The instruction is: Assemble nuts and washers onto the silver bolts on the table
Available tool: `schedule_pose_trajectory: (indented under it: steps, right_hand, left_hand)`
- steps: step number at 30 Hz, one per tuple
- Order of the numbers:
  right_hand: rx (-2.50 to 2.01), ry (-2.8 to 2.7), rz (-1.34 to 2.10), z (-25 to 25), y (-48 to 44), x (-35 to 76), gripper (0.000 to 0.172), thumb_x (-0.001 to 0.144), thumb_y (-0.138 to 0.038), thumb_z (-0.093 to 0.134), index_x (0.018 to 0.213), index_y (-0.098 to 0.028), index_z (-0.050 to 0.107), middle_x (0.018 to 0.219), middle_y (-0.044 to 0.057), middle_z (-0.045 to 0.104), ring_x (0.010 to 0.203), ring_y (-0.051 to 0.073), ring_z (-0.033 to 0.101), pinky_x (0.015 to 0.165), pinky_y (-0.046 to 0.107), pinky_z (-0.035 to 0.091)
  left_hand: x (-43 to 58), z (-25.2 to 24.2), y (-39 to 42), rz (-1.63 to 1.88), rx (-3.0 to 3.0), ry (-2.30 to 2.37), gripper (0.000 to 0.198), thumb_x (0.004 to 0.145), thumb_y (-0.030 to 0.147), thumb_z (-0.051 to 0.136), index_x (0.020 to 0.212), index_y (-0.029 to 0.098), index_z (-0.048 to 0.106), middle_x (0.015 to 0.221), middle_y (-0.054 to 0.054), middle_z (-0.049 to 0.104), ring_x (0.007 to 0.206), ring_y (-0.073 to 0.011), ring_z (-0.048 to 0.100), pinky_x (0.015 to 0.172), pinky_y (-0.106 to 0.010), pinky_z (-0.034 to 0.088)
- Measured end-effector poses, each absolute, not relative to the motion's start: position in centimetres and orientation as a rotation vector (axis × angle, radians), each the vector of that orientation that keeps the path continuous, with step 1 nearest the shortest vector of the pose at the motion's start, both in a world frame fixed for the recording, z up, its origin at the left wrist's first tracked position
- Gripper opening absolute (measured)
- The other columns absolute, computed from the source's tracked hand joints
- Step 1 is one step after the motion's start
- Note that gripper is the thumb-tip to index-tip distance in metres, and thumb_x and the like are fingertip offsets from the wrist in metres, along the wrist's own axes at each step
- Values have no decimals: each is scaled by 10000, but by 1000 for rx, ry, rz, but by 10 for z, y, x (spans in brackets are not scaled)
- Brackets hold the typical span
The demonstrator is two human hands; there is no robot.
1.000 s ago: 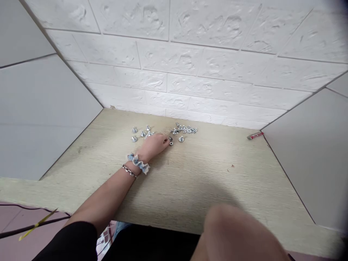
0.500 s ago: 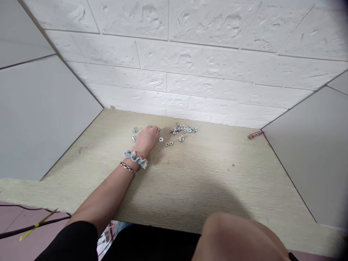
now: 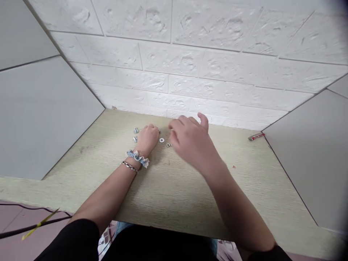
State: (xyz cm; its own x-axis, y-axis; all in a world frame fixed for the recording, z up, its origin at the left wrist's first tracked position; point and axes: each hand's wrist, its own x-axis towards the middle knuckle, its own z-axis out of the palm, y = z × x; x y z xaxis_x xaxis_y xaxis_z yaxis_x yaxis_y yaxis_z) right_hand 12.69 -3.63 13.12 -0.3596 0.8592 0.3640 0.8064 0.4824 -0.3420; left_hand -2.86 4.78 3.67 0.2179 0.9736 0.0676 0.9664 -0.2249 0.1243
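Observation:
My left hand rests low on the wooden tabletop, fingers curled closed. A small shiny metal piece shows at its fingertips, too covered to name its kind. Left of that hand are two bolts with washers, an upper bolt and a lower bolt. A flat washer and a hex nut lie just to its right. My right hand, slightly blurred, hovers beside them, thumb and forefinger apart, little finger raised, nothing visible in it. It covers the heap of bolts, nuts and washers behind it.
A white brick-patterned wall closes the back, with a grey panel on the left and another grey panel on the right. A red-and-silver tool lies at the right panel's foot. Dark cables hang at lower left.
My right arm has swung up and forward from the lower edge, bringing the hand over the heap of fasteners. My left hand stays almost where it was.

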Motion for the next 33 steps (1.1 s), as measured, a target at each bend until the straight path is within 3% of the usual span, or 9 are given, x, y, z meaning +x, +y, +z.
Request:
schedule_pose_trajectory:
  steps: [2,6,23,28,33]
  right_hand:
    - [-1683,-2299,82,108,-1,139,266,885,-145,360,907,-182,623,948,69,624,895,203,586,961,483,321]
    - [-1973,-2437,142,72,37,161,255,865,-122,421,950,-169,656,1038,117,636,969,240,586,844,390,376]
    - [-1712,-2516,139,30,48,121,244,909,-173,412,902,-151,654,971,110,685,971,220,601,935,394,308]
    - [-1650,-2239,460,18,51,107,257,888,-155,417,1003,-160,647,1032,81,681,968,175,605,822,267,406]
    - [-1580,-1946,796,13,50,101,308,849,-132,432,1079,-187,629,1050,37,686,954,131,616,851,230,432]
  left_hand:
    - [-28,34,49,181,2453,2006,404,933,245,291,915,91,664,939,-167,601,926,-267,583,749,-359,459]
    - [-29,29,52,152,2500,2014,380,935,240,290,970,108,645,948,-156,600,941,-260,577,724,-338,453]
    - [-26,35,44,436,2510,1972,398,954,335,274,929,166,633,977,-113,596,932,-218,578,705,-299,420]
    - [-25,43,37,366,2461,1931,381,946,322,288,860,173,628,896,-89,643,801,-197,612,616,-286,399]
    - [-26,44,37,301,2411,1941,362,933,308,307,847,168,629,881,-97,681,795,-206,630,627,-291,415]
